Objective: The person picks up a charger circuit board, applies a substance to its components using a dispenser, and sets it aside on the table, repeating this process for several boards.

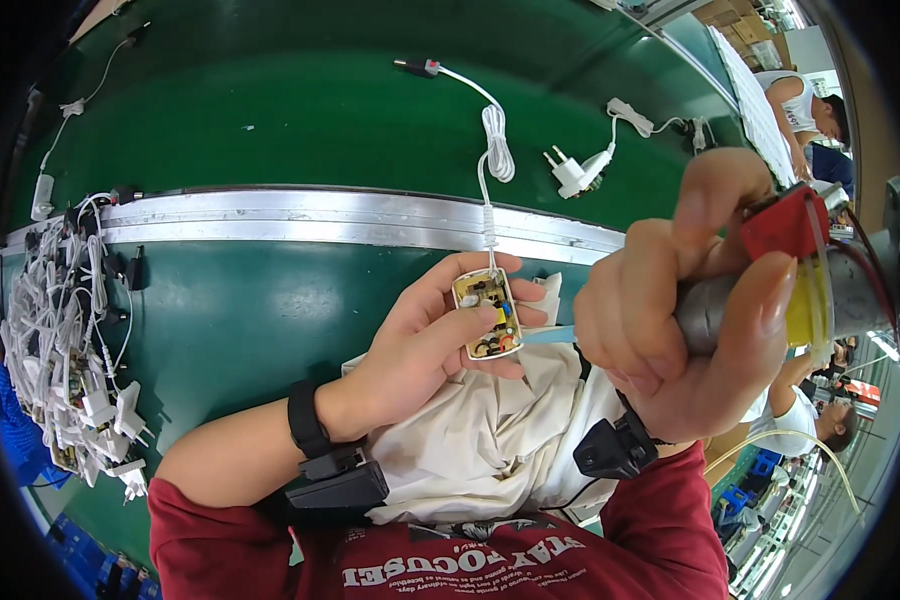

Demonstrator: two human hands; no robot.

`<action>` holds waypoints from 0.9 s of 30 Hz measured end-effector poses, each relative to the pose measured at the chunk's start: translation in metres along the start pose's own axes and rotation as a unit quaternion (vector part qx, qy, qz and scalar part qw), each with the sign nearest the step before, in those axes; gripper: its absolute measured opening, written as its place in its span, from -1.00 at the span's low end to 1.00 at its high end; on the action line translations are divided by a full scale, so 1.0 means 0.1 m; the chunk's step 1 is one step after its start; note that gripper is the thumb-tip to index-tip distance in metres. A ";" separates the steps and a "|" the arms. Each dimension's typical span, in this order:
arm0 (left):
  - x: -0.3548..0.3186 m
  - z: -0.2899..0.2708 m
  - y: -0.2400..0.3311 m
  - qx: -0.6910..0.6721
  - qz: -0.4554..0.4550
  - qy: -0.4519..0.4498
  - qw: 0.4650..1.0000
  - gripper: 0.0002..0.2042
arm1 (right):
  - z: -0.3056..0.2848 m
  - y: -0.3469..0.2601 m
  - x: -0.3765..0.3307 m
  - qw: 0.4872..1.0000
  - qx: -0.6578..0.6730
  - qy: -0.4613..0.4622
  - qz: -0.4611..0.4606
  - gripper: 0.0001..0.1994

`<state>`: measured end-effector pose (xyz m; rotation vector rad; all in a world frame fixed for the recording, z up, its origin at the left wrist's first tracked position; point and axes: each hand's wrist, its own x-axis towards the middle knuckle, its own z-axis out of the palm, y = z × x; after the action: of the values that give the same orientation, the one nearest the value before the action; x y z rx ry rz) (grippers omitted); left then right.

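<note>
My left hand (420,325) holds an opened white power adapter (458,292), its thumb lying over the circuit board (478,338) inside. A white cable (495,145) runs from the adapter away across the metal rail to a black plug end. My right hand (660,290) is wrapped round a grey cylindrical tool (705,312) with a red part (785,225) and a yellow band (800,305); its exact kind is unclear. Between that hand and the adapter's lower right edge shows a light-blue strip (550,335), whose origin the fingers hide.
A tangled heap of white cables and adapters (80,340) lies at the left. Beyond the metal rail (300,215), another adapter (575,175) lies on a green surface (300,110). White cloth (460,450) covers my lap. Other people (795,110) are at the right.
</note>
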<state>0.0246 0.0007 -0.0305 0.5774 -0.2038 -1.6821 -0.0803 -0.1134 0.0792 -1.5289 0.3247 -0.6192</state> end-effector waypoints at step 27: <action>0.08 -0.05 -0.02 -0.077 -0.031 -0.031 0.996 -0.59 | -0.07 0.07 0.02 1.000 0.010 -0.028 0.002 -0.51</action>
<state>0.0249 -0.0057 -0.0378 0.4205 -0.1000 -1.7601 -0.0816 -0.1203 0.0728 -1.5236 0.2779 -0.5744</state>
